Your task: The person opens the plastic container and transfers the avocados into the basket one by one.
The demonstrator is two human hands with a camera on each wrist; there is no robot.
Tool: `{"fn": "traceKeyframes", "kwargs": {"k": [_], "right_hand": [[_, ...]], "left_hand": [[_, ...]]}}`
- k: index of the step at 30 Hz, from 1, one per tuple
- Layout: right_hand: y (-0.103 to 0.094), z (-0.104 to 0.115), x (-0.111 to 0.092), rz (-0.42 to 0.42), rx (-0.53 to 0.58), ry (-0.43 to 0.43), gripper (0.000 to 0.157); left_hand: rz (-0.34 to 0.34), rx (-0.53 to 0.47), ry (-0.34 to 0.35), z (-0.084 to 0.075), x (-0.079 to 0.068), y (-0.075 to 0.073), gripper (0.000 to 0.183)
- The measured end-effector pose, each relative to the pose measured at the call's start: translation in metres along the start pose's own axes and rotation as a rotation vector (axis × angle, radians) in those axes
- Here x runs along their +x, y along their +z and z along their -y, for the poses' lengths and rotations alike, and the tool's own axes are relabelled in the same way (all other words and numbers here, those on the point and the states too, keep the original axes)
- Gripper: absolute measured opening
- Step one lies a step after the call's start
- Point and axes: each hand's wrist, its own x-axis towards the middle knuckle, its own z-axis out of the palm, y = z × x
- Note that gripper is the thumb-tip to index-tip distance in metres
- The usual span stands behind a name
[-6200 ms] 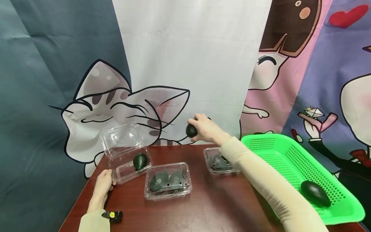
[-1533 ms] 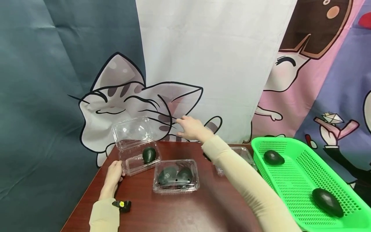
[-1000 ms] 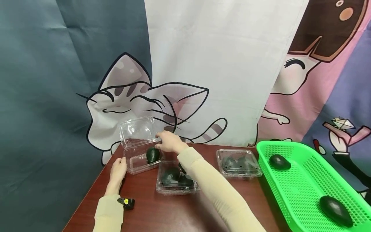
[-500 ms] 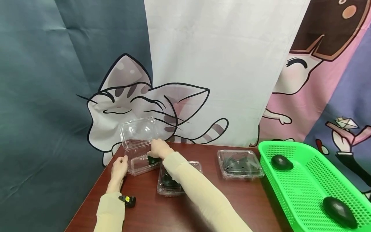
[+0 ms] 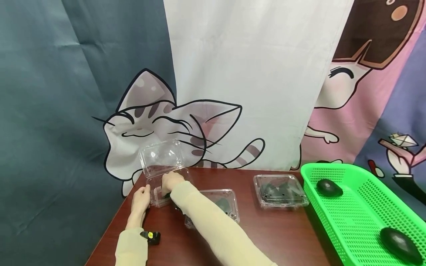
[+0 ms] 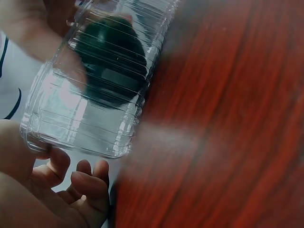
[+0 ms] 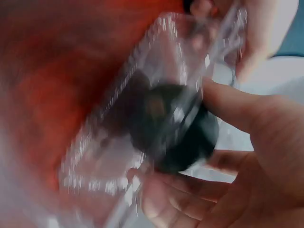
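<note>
The right hand (image 5: 171, 181) holds a dark green avocado (image 7: 190, 142), fingers wrapped round it, inside the open clear container (image 5: 162, 162), far left on the tabletop (image 5: 263, 234); the left hand (image 5: 141, 200) appears, despite blur, to pinch the container's left rim.

The clear plastic box (image 6: 90, 123) is lying on the left part of the tabletop (image 5: 259, 229), ribbed sides and all, and its lid (image 5: 162, 153) is standing open, tipping up and back. One dark green avocado (image 7: 183, 145) is sitting inside, looking pretty round and smooth, and it's being gripped right there in the base.
</note>
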Motion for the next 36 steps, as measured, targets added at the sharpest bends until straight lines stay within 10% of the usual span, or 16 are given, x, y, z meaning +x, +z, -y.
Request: {"fn": "traceKeyframes", "kwargs": {"k": [15,36], "right_hand": [[0.002,-0.001,-0.006,0.023,0.125,-0.024,0.058],[-0.053,-0.048,-0.041,-0.136,0.279,-0.366,0.078]], "left_hand": [[0.046,-0.037,-0.016,0.0,-0.003,0.002,0.038],[0.031,-0.062,-0.008,0.004,0.001,-0.001,0.038]]}}
